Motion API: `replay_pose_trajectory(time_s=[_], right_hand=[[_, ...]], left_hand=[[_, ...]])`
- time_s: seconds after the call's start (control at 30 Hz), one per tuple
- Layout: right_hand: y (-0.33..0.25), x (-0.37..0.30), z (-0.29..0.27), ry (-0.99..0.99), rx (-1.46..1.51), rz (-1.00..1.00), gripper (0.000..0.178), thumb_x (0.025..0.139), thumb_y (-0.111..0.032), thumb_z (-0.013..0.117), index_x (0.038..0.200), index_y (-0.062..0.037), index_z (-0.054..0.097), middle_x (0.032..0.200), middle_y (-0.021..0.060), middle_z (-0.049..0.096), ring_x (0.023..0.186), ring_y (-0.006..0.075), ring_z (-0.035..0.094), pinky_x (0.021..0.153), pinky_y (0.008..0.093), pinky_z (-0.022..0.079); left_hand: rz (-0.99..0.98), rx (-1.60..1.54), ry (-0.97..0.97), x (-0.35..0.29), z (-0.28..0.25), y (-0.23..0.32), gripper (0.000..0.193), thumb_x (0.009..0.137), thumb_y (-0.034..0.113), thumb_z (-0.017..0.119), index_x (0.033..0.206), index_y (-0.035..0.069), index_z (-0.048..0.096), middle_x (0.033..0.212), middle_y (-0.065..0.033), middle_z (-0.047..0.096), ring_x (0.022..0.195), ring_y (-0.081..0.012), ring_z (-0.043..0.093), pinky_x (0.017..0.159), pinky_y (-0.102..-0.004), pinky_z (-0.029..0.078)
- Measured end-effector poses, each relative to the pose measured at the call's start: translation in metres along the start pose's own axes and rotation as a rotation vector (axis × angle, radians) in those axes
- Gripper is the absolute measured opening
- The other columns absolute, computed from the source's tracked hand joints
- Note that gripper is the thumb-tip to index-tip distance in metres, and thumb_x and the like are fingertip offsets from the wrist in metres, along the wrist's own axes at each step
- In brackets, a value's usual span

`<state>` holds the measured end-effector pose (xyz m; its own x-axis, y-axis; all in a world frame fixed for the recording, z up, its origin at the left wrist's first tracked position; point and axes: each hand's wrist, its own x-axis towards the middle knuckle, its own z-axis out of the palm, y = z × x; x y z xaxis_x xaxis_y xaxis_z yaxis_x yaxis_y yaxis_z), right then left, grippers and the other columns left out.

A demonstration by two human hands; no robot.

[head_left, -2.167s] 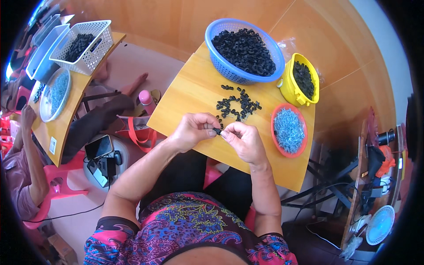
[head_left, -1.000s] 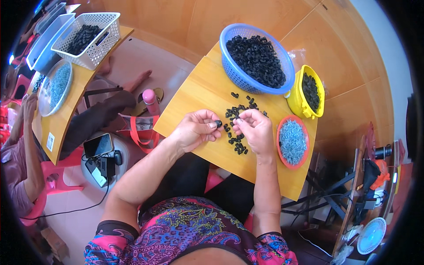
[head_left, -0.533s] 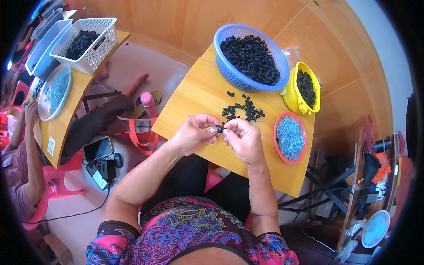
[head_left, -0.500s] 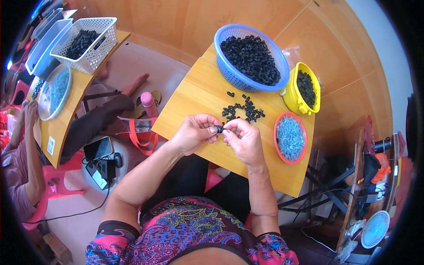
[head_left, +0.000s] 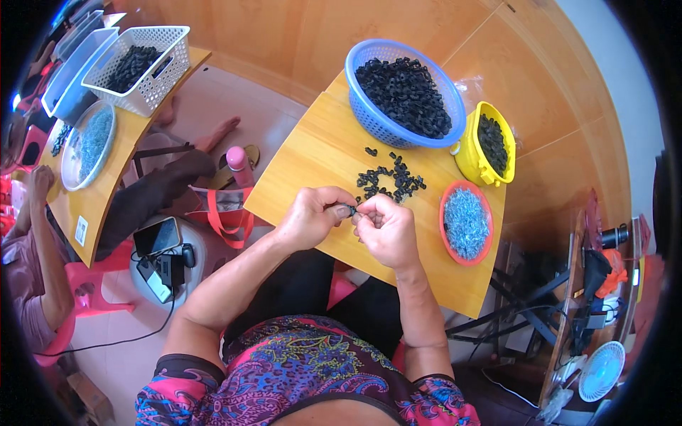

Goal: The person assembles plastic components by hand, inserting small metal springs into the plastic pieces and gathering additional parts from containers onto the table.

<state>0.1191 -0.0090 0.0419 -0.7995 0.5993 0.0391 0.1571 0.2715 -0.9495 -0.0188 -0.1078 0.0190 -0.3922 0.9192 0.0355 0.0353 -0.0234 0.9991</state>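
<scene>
Over the near edge of the table, my left hand [head_left: 312,219] is closed, pinching a small black plastic part [head_left: 352,210] between thumb and fingertips. The fingertips of my right hand [head_left: 388,231] are also closed at the part's other end, hiding most of it. Just beyond my hands lies a loose group of similar black parts [head_left: 405,183]. Right of my right hand, a red-orange dish [head_left: 445,234] holds a heap of small clear bluish pieces [head_left: 467,221].
A blue perforated basket [head_left: 362,113] and a yellow container [head_left: 465,160], both with black parts, stand at the wooden table's [head_left: 298,156] far side. Left, a person's arm [head_left: 42,241] rests by another table with a white basket [head_left: 158,92]. A pink bottle [head_left: 238,160] stands between.
My right hand has shifted slightly left and its fingers have curled more around the black part. The other person's hands at the left table have moved a little.
</scene>
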Motion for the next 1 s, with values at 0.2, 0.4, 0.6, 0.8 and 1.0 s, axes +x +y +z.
replay_pose_trajectory(time_s=[0.2,0.4,0.6,0.8,1.0], right_hand=[[0.004,0.010,-0.012,-0.180,0.380,0.075,0.007,0.085,0.000,0.063,0.089,0.0023,0.058,0.076,0.0081,0.064,0.064,0.0126,0.063,0.058,0.0239,0.052],[0.019,0.006,-0.018,-0.215,0.482,0.080,0.014,0.084,-0.008,0.067,0.089,0.0017,0.059,0.076,0.0088,0.065,0.065,0.0144,0.064,0.060,0.0251,0.054],[0.029,0.007,-0.019,-0.221,0.376,0.038,0.015,0.084,-0.009,0.068,0.089,0.0014,0.059,0.074,0.0071,0.064,0.064,0.0126,0.063,0.058,0.0237,0.052],[0.022,-0.001,-0.031,-0.114,0.291,0.162,0.007,0.087,-0.002,0.061,0.091,0.0025,0.059,0.074,0.0065,0.063,0.063,0.0127,0.062,0.058,0.0248,0.052],[0.015,0.034,-0.140,0.433,0.288,0.090,0.008,0.085,-0.002,0.054,0.085,0.0011,0.061,0.076,0.0105,0.064,0.057,0.0140,0.060,0.050,0.0233,0.049]], left_hand=[[-0.049,-0.118,0.006,0.001,-0.003,-0.005,0.011,0.085,-0.001,0.060,0.094,-0.003,0.064,0.075,-0.0020,0.062,0.066,-0.0079,0.055,0.062,-0.0222,0.046],[-0.058,-0.290,-0.095,-0.004,0.003,-0.001,0.010,0.085,-0.001,0.061,0.094,-0.002,0.065,0.077,-0.0021,0.062,0.068,-0.0076,0.055,0.062,-0.0217,0.046],[-0.067,-0.134,-0.111,-0.001,0.010,-0.005,0.010,0.086,0.000,0.060,0.095,-0.002,0.064,0.079,-0.0028,0.063,0.069,-0.0076,0.055,0.063,-0.0225,0.046],[-0.108,-0.265,-0.073,0.001,0.018,-0.016,0.029,0.088,0.003,0.058,0.117,-0.004,0.056,0.078,-0.0008,0.058,0.068,-0.0076,0.053,0.064,-0.0220,0.046],[-0.080,-0.094,0.024,0.007,0.003,-0.036,0.039,0.087,0.005,0.061,0.123,-0.007,0.050,0.085,-0.0027,0.059,0.079,-0.0078,0.055,0.071,-0.0229,0.047]])
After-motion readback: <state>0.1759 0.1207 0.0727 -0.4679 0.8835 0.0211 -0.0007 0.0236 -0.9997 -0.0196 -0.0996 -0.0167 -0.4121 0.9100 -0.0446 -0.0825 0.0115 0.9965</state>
